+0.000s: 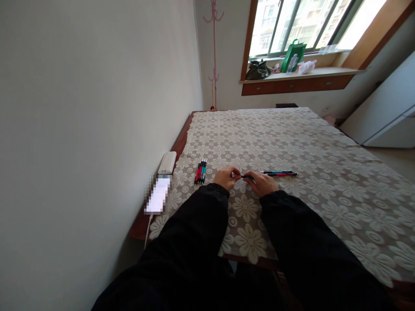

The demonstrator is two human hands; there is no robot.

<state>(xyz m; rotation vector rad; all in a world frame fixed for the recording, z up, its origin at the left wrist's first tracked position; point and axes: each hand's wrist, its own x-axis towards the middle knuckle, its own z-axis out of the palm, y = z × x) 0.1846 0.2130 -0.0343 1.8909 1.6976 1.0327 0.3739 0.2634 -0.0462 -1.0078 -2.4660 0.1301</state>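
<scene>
Across the flower-patterned tablecloth, four pens lie bundled left, two pens wait right, while left hand and right hand pinch one dark pen between them.

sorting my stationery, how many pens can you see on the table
About 6: three or four bunched left of the left hand, two lying right of the right hand, one held between both hands. The bunch is too small to count surely.
</scene>
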